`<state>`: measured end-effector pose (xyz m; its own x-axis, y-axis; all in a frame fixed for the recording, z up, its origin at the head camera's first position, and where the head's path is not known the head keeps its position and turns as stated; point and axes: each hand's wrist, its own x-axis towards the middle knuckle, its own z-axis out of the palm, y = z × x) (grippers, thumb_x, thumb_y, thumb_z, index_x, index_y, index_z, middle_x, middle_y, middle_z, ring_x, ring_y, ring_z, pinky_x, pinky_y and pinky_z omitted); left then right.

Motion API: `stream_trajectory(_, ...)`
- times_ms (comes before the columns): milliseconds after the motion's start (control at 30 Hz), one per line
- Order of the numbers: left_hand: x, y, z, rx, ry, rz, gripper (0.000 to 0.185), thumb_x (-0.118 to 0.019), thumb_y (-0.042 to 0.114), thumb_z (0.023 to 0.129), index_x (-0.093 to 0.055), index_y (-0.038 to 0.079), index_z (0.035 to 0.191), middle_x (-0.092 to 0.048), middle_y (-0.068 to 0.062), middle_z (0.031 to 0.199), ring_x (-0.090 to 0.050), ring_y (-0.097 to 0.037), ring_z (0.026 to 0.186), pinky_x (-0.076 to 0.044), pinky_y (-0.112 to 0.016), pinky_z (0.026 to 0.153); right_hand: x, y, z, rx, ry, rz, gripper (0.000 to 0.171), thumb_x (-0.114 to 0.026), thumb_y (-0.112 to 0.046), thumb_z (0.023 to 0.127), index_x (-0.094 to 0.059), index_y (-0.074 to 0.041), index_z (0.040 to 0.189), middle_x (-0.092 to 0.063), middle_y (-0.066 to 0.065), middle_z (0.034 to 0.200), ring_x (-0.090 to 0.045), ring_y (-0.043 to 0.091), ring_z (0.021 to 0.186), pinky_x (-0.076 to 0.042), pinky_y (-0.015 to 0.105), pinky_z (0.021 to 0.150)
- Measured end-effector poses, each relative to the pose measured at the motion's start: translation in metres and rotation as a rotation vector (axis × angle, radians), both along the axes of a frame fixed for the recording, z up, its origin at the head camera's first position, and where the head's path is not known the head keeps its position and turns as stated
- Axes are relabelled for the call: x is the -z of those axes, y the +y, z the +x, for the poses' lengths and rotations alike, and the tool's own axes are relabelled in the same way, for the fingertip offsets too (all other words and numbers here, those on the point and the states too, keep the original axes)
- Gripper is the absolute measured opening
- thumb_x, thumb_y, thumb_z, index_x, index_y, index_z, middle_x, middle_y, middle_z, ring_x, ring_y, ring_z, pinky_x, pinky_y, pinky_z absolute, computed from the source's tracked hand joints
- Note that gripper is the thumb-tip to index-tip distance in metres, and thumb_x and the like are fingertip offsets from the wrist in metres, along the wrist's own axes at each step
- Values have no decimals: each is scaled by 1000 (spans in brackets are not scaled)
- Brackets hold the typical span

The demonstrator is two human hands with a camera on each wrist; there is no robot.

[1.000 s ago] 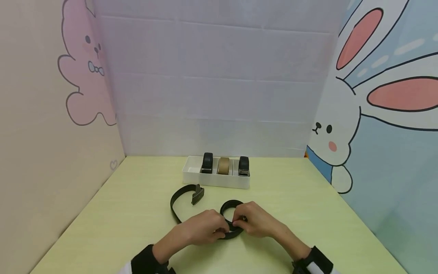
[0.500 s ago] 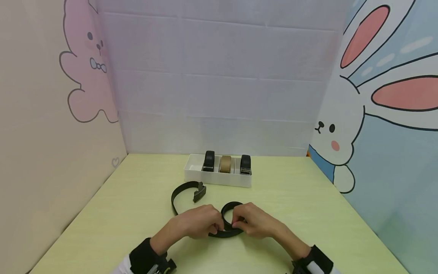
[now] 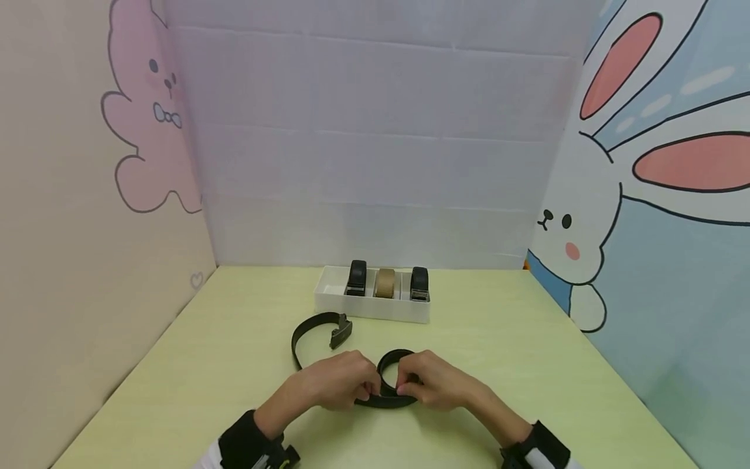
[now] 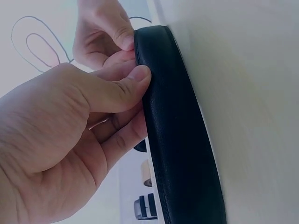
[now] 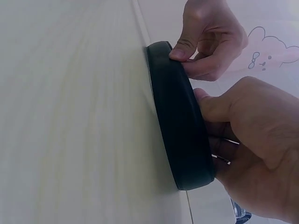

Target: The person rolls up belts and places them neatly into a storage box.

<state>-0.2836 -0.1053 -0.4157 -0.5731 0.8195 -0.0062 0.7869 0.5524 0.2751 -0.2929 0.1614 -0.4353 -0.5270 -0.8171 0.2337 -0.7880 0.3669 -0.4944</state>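
A black leather belt stands on its edge on the table, its right part wound into a round coil. The unrolled part curves away to the left and ends in a dark metal buckle. My left hand pinches the strap's upper edge left of the coil, thumb on the near face in the left wrist view. At the coil's near right side, my right hand pinches the upper edge between thumb and fingers. The right hand hides part of the coil, and the left hand covers some of the strap behind it.
Behind the belt stands a white divided tray. In it sit a rolled black belt, a tan roll and another rolled black belt. A white wall closes the table's back; printed panels flank both sides.
My left hand has shifted slightly left along the strap, so more of it shows between the hands. The right hand stays almost in place at the coil.
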Motion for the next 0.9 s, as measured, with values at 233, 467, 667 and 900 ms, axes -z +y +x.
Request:
stream_trajectory(233, 2, -3, -5, 2, 46, 24, 22, -84, -2, 98, -87, 19, 95, -81, 13, 93, -67, 6, 85, -53, -12, 78, 0, 2, -1, -1, -70, 10, 11, -74, -9, 108, -77, -14, 99, -77, -2, 94, -59, -10, 83, -56, 18, 80)
stream_trajectory(467, 4, -8, -9, 51, 0, 83, 18, -82, -1, 100, -86, 17, 96, -80, 11, 91, -60, 9, 79, -51, -11, 76, -3, 4, 2, 4, -163, 35, 5, -82, -17, 105, -79, -14, 103, -78, -4, 100, -64, -9, 87, -60, 22, 82)
stream_trajectory(667, -1, -28, -22, -26, 72, 214, 7, -81, 9, 103, -87, 10, 106, -85, 3, 99, -73, 3, 85, -60, -18, 80, -4, 4, 4, -19, -149, 30, 6, -82, -13, 104, -77, -14, 100, -77, -3, 97, -64, -9, 87, -61, 23, 82)
stream_trajectory(900, -11, -68, -28, -630, 314, 163, 13, -88, 8, 94, -77, 1, 93, -73, -11, 89, -65, -22, 76, -56, -39, 66, -6, 4, 5, -34, -131, 33, 6, -82, -12, 104, -77, -13, 100, -77, -3, 97, -63, -9, 87, -62, 25, 83)
